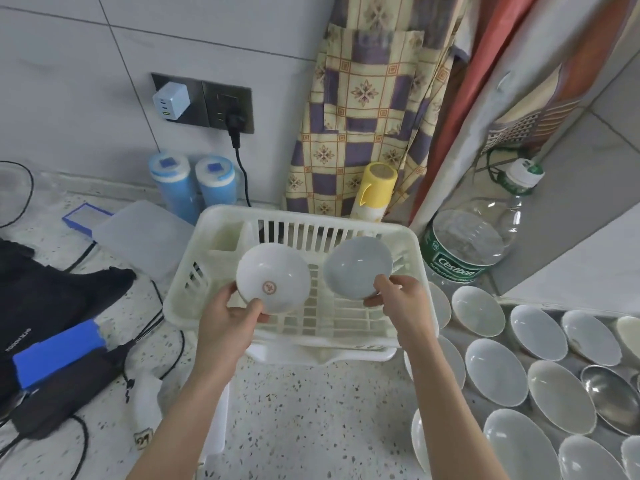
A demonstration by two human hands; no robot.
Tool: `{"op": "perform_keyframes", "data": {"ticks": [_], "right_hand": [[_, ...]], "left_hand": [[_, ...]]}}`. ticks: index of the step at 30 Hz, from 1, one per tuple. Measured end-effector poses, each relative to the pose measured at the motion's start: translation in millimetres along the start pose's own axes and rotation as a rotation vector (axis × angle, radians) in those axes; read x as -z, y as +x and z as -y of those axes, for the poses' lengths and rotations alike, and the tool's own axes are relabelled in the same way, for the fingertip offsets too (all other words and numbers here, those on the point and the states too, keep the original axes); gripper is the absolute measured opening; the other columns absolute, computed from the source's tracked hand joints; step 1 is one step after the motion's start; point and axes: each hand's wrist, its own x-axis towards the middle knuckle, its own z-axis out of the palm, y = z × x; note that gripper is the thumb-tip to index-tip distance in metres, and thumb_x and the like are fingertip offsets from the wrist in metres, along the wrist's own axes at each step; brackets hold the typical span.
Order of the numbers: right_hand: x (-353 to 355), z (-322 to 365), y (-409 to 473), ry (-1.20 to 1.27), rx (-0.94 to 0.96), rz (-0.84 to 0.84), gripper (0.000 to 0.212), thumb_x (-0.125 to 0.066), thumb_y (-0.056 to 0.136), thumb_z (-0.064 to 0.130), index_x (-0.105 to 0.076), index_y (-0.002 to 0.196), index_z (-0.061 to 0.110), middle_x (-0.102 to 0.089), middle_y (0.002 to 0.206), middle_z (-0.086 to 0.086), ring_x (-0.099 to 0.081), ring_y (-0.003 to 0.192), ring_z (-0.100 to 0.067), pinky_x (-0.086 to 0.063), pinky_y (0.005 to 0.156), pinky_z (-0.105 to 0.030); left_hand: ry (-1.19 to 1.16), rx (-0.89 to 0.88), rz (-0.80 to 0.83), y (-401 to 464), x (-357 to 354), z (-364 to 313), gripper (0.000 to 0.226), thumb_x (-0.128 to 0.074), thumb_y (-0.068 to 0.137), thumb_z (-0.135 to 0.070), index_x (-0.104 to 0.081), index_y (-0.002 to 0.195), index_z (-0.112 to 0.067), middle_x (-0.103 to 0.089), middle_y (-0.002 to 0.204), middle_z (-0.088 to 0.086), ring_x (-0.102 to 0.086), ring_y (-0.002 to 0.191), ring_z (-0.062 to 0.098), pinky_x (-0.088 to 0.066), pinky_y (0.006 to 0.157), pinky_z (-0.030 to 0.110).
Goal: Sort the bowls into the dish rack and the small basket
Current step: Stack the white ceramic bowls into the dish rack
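Above the rack, the left hand is pinching a white bowl at its 7 o'clock rim; the right hand is gripping a grey bowl at 5 o'clock. More bowls are lying at the rack's 4 o'clock.

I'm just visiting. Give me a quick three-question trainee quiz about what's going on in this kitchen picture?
1. True or false: the dish rack already holds stacked bowls.
2. Which hand holds the bowl with the red emblem? A left hand B right hand
3. Fill in: the bowls waiting to be sorted lie to the rack's ____.

Key: 1 false, no bowl rests in it; 2 A, and the right hand pinches a pale blue bowl; 3 right.
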Motion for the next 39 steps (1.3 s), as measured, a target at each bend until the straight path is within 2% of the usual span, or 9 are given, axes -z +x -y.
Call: {"op": "perform_keyframes", "data": {"ticks": [4,9,13,19,22,25,30,35,39], "right_hand": [[-27.7,-0.5,33.6,-0.156,-0.031,0.131,0.023,-0.053,0.081,0.024,-0.071,0.079,0.01,-0.072,0.057,0.002,-0.059,0.059,-0.009,-0.043,0.056,-0.025],[-68.1,-2.2,62.4,-0.347,0.015,0.225,0.027,-0.051,0.081,0.025,-0.069,0.074,0.006,-0.07,0.054,0.002,-0.044,0.038,-0.004,-0.036,0.042,-0.017],[-95.8,-2.5,75.6,-0.244,-0.031,0.36,0.028,-0.048,0.083,0.02,-0.058,0.06,0.009,-0.071,0.055,-0.003,-0.04,0.029,-0.001,-0.032,0.035,-0.014],[-130.3,-5.8,84.6,-0.173,-0.132,0.433,0.022,-0.045,0.079,0.016,-0.055,0.061,0.009,-0.07,0.054,-0.008,-0.047,0.043,-0.012,-0.039,0.05,-0.022],[-144.5,-11.7,84.2,-0.131,-0.192,0.43,0.025,-0.043,0.079,0.016,-0.064,0.084,0.003,-0.07,0.053,-0.006,-0.056,0.045,-0.01,-0.043,0.054,-0.023],[-151.9,-17.1,85.0,-0.092,-0.24,0.427,0.033,-0.042,0.081,0.014,-0.058,0.108,0.004,-0.07,0.053,-0.004,-0.056,0.041,-0.006,-0.04,0.049,-0.022],[-154.2,-20.7,82.7,0.066,-0.346,0.428,0.018,-0.041,0.084,0.0,-0.058,0.083,0.005,-0.069,0.063,-0.014,-0.033,0.037,-0.012,-0.022,0.033,-0.016],[-156.7,-20.6,82.2,0.199,-0.424,0.46,0.017,-0.043,0.091,-0.002,-0.059,0.097,0.0,-0.066,0.072,-0.019,-0.045,0.048,-0.014,-0.022,0.034,-0.017],[-159.5,-21.7,83.0,0.294,-0.486,0.506,0.011,-0.045,0.095,0.0,-0.053,0.088,0.003,-0.066,0.086,-0.024,-0.057,0.069,-0.022,-0.02,0.034,-0.017]], "left_hand": [[-0.018,0.013,-0.095,13.6,0.8,0.6,0.037,-0.061,0.087,-0.011,-0.058,0.12,-0.026,-0.077,0.079,0.003,-0.055,0.039,-0.001,-0.042,0.048,0.023],[-0.034,0.039,-0.165,36.0,2.4,-3.0,0.034,-0.061,0.087,-0.015,-0.058,0.119,-0.026,-0.077,0.071,0.001,-0.044,0.036,0.001,-0.036,0.037,0.018],[-0.029,0.025,-0.197,55.8,5.0,-12.0,0.03,-0.058,0.086,-0.018,-0.062,0.115,-0.026,-0.076,0.07,0.0,-0.043,0.042,0.006,-0.034,0.037,0.018],[-0.082,0.019,-0.09,81.5,7.0,-30.5,0.033,-0.05,0.088,-0.004,-0.061,0.112,-0.024,-0.077,0.074,0.008,-0.031,0.036,0.01,-0.028,0.036,0.016],[-0.072,0.012,-0.036,88.2,4.2,-32.3,0.036,-0.049,0.088,-0.003,-0.061,0.114,-0.024,-0.077,0.077,0.009,-0.026,0.039,0.011,-0.023,0.038,0.018],[-0.084,0.033,0.03,93.0,5.2,-26.6,0.037,-0.047,0.09,-0.005,-0.058,0.122,-0.02,-0.077,0.083,0.013,-0.024,0.043,0.013,-0.022,0.039,0.021],[-0.064,0.059,0.087,98.6,7.9,-11.1,0.035,-0.046,0.092,-0.008,-0.058,0.124,-0.017,-0.077,0.084,0.014,-0.022,0.043,0.012,-0.021,0.041,0.023],[-0.074,0.038,0.115,98.5,10.7,-6.3,0.034,-0.047,0.093,-0.008,-0.059,0.122,-0.021,-0.076,0.081,0.015,-0.022,0.044,0.012,-0.022,0.041,0.023],[-0.093,0.037,0.109,98.4,10.7,-7.8,0.034,-0.047,0.094,-0.008,-0.058,0.124,-0.018,-0.075,0.081,0.017,-0.021,0.046,0.014,-0.021,0.043,0.024]]}}
